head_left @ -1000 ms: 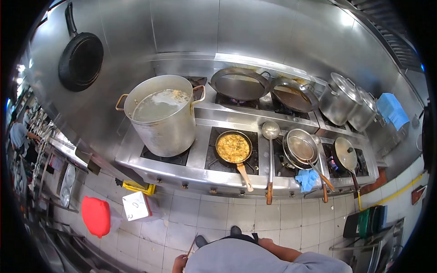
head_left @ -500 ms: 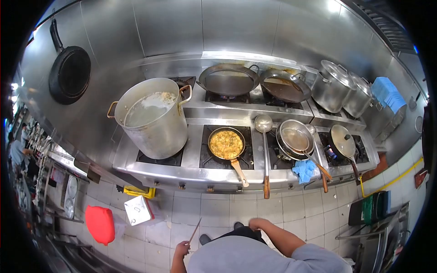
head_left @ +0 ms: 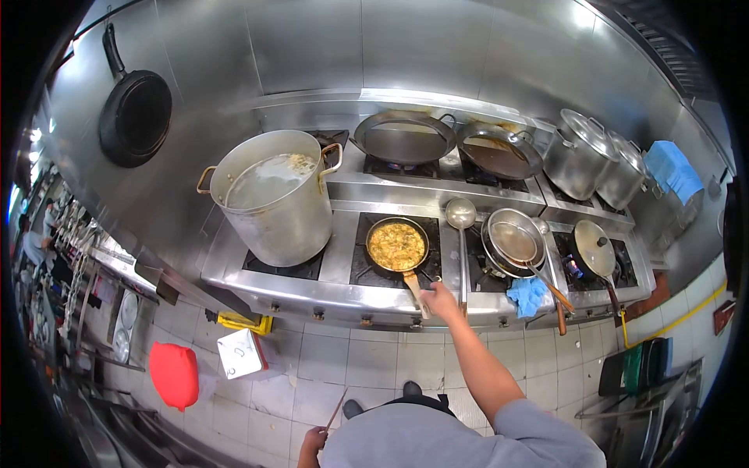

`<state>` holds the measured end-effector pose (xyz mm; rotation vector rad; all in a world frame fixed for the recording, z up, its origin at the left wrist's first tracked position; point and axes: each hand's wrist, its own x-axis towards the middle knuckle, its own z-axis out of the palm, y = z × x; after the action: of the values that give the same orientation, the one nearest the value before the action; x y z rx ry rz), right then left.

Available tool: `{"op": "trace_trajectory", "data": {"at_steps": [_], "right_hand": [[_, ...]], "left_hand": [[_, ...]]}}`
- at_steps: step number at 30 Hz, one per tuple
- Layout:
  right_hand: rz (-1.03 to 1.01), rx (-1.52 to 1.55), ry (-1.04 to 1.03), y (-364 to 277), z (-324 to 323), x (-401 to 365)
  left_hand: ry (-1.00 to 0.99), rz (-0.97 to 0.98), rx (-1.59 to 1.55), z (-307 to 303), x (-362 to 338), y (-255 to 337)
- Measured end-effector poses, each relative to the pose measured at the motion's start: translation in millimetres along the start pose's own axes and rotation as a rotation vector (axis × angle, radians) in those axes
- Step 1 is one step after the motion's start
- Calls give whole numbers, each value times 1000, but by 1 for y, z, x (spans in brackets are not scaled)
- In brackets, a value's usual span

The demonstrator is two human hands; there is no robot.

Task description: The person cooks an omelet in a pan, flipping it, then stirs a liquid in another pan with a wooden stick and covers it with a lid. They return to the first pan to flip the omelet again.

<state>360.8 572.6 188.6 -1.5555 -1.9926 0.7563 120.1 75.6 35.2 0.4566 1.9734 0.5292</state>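
Note:
My left hand (head_left: 314, 439) is low at the bottom edge, its fingers wrapped round a thin brown stick (head_left: 338, 407) that points up and away. My right hand (head_left: 439, 301) reaches to the front edge of the stove, fingers apart, right beside the handle (head_left: 414, 288) of a small frying pan. Whether the fingers touch that handle is hard to make out. In the frying pan (head_left: 426, 253) lies a yellow-brown egg-like mixture (head_left: 397, 246). Just right of the hand, a long ladle (head_left: 461, 213) lies with its handle toward me.
A large stockpot (head_left: 275, 222) of cloudy liquid stands left. Strainers over a pot (head_left: 515, 238), a blue cloth (head_left: 527, 296) and a lidded pan (head_left: 594, 248) are right. Two wide pans (head_left: 403, 144) and lidded pots (head_left: 576, 156) stand behind. A red stool (head_left: 173, 376) is on the floor.
My right hand has moved from beside my body forward to the frying pan's handle. My left hand has lowered slightly, still with the stick. The view has shifted a little.

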Motion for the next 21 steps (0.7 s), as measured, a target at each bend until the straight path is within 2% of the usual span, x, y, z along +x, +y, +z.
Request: {"op": "trace_trajectory", "data": {"at_steps": [1,3,6,11,13,15,17,19,21], "right_hand": [[-3,-2,-4,-5,3,-7],[413,409,-497,-32,11,-23],[400,428,-426,-62,26,-51],[428,519,-355,-61,39,-40],[360,538,-244,-68,42,-34],[387,476,-266,-78,41,-39],[472,466,-424,-82,32,-48],[453,497,-392,-68,28,-43],[447,545,-274,-53,36,-39]], "left_hand": [[-5,-29,-44,1,-2,-4],[4,-18,-55,1,-7,-1],[21,-14,-93,8,-1,-7],[11,26,-70,11,5,-18],[62,153,22,13,11,-27],[44,96,-1,9,14,-36],[24,43,-25,-1,11,-32],[29,87,7,-15,-14,-7],[-3,31,-55,-16,-12,-19]]}}
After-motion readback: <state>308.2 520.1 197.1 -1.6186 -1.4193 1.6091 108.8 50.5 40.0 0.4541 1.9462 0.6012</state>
